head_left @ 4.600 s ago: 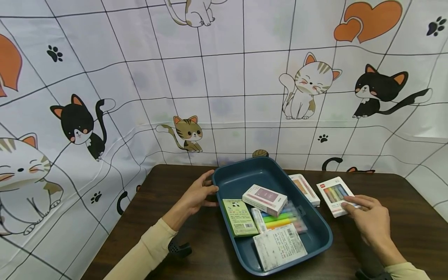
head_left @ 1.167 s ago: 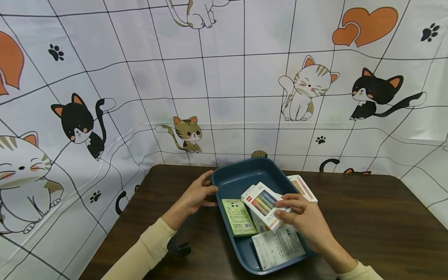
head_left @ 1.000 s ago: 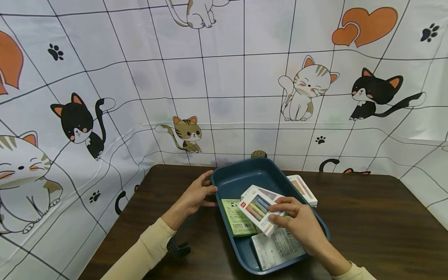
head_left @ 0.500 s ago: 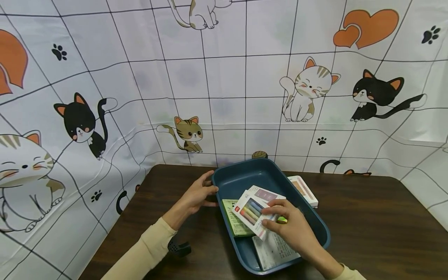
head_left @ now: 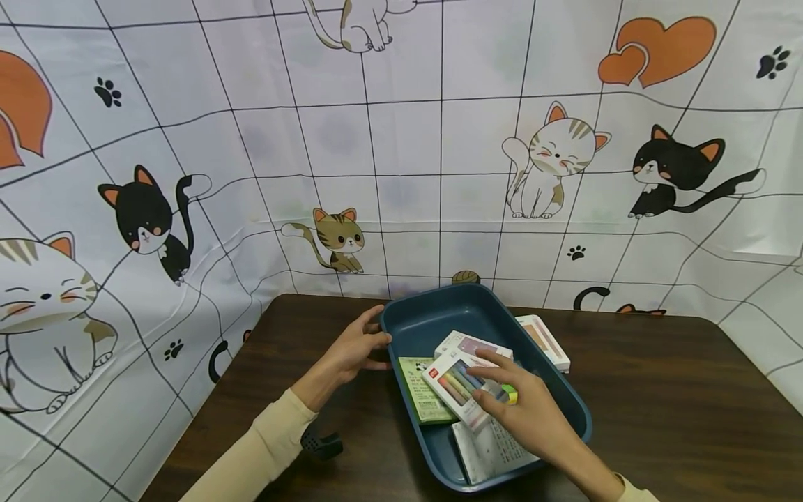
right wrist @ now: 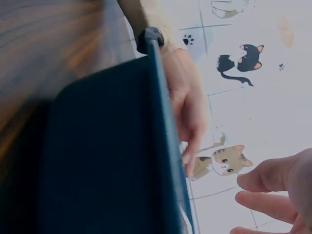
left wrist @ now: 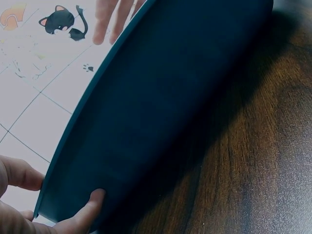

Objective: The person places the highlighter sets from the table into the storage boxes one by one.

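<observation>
A white box printed with coloured sticks lies tilted on other packs inside a blue tray. My right hand is over the box's right part, its fingers spread. In the right wrist view, the right fingers stand apart with nothing between them. My left hand grips the tray's far left corner. In the left wrist view its thumb presses the outer wall and a finger touches the rim. Around the box lie a green box, a white box with a purple panel and a white printed box.
Another white box lies on the dark wooden table just right of the tray. Bright green pen ends show beside the right hand. A cloth with cat drawings hangs behind the table.
My right hand has carried the box with coloured sticks from the table on the right into the tray and let go of it. The left hand has stayed at the tray's corner.
</observation>
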`<state>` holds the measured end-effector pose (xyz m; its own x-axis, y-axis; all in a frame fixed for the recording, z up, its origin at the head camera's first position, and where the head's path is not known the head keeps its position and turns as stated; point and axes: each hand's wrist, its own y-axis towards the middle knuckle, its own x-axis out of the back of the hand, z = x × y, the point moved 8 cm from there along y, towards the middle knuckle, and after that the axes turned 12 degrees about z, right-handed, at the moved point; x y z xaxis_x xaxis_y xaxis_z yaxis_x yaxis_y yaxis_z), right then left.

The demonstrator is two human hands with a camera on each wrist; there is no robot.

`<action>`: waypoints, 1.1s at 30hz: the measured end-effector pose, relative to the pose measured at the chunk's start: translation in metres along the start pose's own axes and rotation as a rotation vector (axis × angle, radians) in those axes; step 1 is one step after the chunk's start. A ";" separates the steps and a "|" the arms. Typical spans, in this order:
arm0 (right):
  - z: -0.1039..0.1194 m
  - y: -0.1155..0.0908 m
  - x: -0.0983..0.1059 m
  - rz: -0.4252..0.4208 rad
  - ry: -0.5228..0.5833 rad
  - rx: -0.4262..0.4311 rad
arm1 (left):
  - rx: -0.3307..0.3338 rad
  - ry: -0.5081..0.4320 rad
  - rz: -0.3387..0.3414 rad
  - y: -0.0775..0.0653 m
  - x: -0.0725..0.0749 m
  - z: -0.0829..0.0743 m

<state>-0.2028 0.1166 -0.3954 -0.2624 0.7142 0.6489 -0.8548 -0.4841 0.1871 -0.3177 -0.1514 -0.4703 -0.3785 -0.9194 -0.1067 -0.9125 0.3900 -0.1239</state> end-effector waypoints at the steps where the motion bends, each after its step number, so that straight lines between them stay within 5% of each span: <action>1: 0.000 0.000 0.003 0.002 -0.010 -0.001 | 0.001 0.000 -0.001 0.000 0.000 0.000; 13: -0.010 -0.001 0.020 0.106 -0.155 -0.052 | -0.011 0.003 0.023 -0.002 -0.002 -0.003; 33: -0.041 0.001 0.047 0.012 -0.361 -0.106 | -0.016 0.018 0.027 -0.001 -0.002 -0.002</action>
<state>-0.2347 0.1699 -0.3951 -0.1140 0.4750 0.8726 -0.8992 -0.4228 0.1127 -0.3161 -0.1497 -0.4678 -0.4056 -0.9094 -0.0922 -0.9041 0.4140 -0.1057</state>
